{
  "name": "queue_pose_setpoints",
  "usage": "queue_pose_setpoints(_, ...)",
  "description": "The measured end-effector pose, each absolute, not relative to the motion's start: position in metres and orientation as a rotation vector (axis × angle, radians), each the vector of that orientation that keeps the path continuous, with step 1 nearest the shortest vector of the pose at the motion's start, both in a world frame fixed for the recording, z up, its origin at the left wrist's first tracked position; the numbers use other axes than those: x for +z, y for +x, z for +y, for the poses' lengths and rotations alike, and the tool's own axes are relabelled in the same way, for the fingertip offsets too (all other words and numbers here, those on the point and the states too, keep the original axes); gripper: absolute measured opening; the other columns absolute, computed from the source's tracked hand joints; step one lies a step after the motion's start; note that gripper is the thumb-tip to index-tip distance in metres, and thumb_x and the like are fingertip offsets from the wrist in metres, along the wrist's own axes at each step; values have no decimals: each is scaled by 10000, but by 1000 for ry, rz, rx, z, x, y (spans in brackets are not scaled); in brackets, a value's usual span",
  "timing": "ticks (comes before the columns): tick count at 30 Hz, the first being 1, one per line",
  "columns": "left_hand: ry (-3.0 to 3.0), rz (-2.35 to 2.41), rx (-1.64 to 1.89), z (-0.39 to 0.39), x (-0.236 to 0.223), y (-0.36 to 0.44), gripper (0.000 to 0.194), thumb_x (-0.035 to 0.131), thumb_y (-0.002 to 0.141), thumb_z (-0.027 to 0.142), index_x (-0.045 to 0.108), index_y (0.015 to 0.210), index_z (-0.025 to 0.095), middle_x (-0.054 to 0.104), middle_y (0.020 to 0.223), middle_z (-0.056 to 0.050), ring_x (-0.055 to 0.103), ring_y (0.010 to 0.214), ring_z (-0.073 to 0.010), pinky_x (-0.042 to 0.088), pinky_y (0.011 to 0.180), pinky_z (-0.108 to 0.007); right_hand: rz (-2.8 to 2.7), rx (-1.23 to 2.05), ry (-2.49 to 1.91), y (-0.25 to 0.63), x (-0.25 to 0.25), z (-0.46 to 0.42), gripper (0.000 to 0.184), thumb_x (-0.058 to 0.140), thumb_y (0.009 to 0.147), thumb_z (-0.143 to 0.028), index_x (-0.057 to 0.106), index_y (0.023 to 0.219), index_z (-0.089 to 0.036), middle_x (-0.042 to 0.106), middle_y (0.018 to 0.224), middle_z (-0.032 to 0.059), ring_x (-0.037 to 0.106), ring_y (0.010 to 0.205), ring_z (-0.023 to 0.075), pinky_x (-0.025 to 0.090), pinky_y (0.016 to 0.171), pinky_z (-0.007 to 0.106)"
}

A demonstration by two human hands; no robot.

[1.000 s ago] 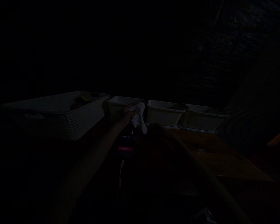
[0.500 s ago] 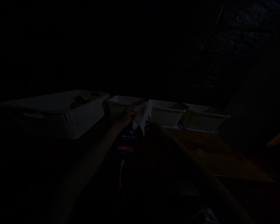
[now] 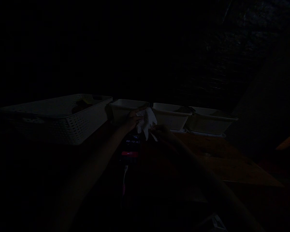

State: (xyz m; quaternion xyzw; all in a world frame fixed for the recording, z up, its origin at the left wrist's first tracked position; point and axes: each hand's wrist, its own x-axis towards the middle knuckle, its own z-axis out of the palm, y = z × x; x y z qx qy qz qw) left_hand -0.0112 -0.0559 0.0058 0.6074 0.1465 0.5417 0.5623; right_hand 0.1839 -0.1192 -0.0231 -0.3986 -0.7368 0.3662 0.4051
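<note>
The scene is very dark. A crumpled white tissue or thin cloth [image 3: 147,121] hangs above the table, in front of the bins. My left hand [image 3: 133,119] grips it from the left, its fingers lying over the upper part. At its lower right edge, my right hand [image 3: 160,129] is closed, seemingly pinching a corner; shadow hides most of those fingers. A narrow strip of the white material dangles just below them. Under the hands lies a phone [image 3: 130,149] with a lit timer and a red button.
White cable [image 3: 125,170] runs from the phone toward me. A large perforated basket [image 3: 87,125] stands left, with a dark and yellowish item [image 3: 83,103] inside. Three pale bins line the back: left [image 3: 120,111], middle [image 3: 171,120], right [image 3: 207,124]. The wooden table [image 3: 232,164] extends right.
The white tissue or cloth has changed its folds, and a strip now hangs at its lower right. My right hand has shifted slightly; my left hand stays nearly in place.
</note>
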Motion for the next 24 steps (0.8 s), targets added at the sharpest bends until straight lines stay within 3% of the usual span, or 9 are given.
queue_pose_setpoints(7, 1404, 440, 1360, -37, 1, -27, 707, 671, 636, 124, 479, 1314, 194, 690, 962, -59, 624, 653, -105, 474, 571, -203, -1827, 711, -967, 199, -28, -99, 465, 565, 769, -564, 610, 801, -101, 588, 710, 30, 492, 599, 81, 356, 537, 197)
queue_pose_setpoints(14, 1380, 437, 1344, -34, -2, -29, 731, 658, 616, 67, 475, 1315, 179, 669, 1061, -86, 642, 743, -125, 481, 588, -199, -1833, 775, -988, 202, -27, -98, 445, 663, 697, -522, 612, 809, -95, 579, 669, 31, 471, 551, 69, 319, 477, 179)
queue_pose_setpoints(24, 1436, 403, 1308, -36, -3, -28, 735, 642, 640, 68, 448, 1338, 195, 625, 1181, -102, 650, 863, -161, 511, 673, -237, -1763, 1096, -967, 204, -21, -104, 431, 727, 652, -373, 622, 973, -104, 642, 729, 43, 545, 572, 86, 423, 540, 198)
